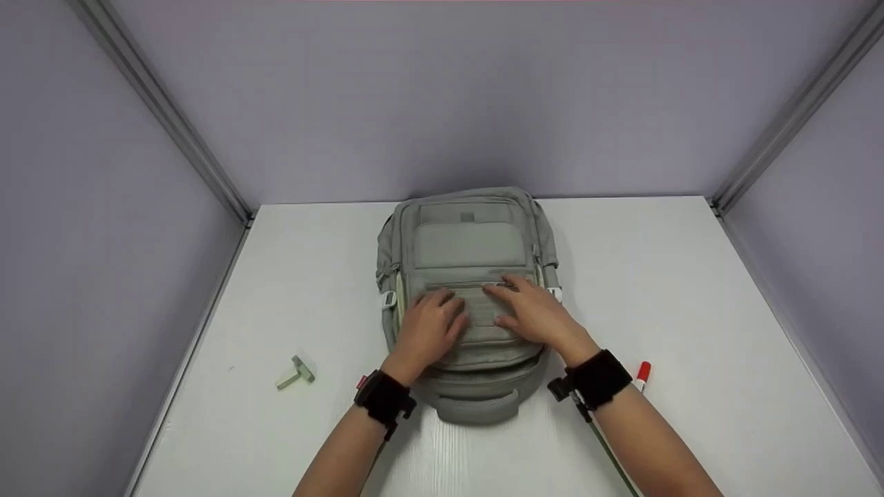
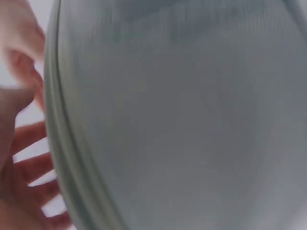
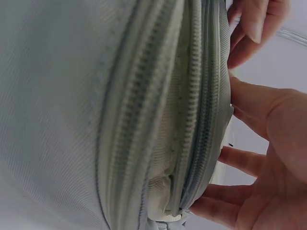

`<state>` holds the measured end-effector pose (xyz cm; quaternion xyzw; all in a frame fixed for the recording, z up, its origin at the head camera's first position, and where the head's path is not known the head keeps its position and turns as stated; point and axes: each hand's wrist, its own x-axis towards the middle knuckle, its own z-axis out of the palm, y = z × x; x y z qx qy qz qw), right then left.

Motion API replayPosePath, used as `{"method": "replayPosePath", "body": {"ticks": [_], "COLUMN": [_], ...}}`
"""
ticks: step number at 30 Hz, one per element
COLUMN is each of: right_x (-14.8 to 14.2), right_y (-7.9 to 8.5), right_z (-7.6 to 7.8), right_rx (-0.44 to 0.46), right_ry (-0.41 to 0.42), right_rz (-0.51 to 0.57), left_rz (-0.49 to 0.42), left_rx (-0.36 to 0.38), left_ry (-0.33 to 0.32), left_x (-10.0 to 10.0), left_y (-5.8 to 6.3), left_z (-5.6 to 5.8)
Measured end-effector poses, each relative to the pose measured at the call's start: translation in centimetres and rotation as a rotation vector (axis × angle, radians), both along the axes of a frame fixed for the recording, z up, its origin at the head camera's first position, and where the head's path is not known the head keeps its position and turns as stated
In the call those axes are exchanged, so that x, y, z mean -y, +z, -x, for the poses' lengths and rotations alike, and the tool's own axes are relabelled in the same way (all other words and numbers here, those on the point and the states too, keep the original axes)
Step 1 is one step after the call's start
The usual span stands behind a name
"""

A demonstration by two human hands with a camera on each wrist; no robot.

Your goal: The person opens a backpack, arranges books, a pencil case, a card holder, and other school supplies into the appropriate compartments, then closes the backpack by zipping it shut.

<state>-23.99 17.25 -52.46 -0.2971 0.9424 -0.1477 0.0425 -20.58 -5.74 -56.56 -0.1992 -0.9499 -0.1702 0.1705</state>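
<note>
A grey-green backpack [image 1: 469, 245] lies front side up on the white table, its padded handle [image 1: 478, 408] toward the person. My left hand [image 1: 429, 324] rests on the left part of the front pocket with its fingers loosely bent. Across from it, my right hand [image 1: 537, 310] touches the pocket near its zipper line [image 1: 461, 285], fingers spread. In the right wrist view, the right fingertips [image 3: 211, 211] press against the bag's front, beside a gap between zipper rows that bares pale lining [image 3: 160, 191]. The left wrist view has my left hand [image 2: 29, 177] along the bag's edge.
A small pale and dark green T-shaped piece [image 1: 297, 373] lies on the table [image 1: 262, 297] at the left. A red-capped marker [image 1: 644, 373] sits partly hidden behind the right wrist. Light grey panels [image 1: 442, 103] enclose the back and sides. Both wrists wear black camera straps [image 1: 599, 379].
</note>
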Motion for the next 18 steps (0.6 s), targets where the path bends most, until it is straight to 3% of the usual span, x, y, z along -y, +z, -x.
{"method": "replayPosePath", "body": {"ticks": [4, 7, 10, 15, 18], "right_x": [0.2, 0.5, 1.0, 2.1, 2.7], "right_y": [0.1, 0.2, 0.4, 0.7, 0.7], "right_z": [0.1, 0.2, 0.5, 1.2, 1.5], "right_rx": [0.017, 0.031, 0.047, 0.081, 0.079], "right_ry": [-0.013, -0.028, -0.053, -0.108, -0.135], "right_rz": [-0.008, -0.015, -0.03, -0.097, -0.134], "left_rz": [-0.133, -0.168, -0.144, -0.062, -0.036], "left_rx": [-0.127, -0.146, -0.11, 0.044, 0.098], "left_ry": [0.11, 0.206, 0.268, 0.306, 0.325], "left_x": [2.0, 3.6, 5.2, 6.8, 7.2], "left_y": [0.1, 0.1, 0.1, -0.1, -0.3], "left_z": [1.7, 2.9, 3.9, 5.1, 5.6]}}
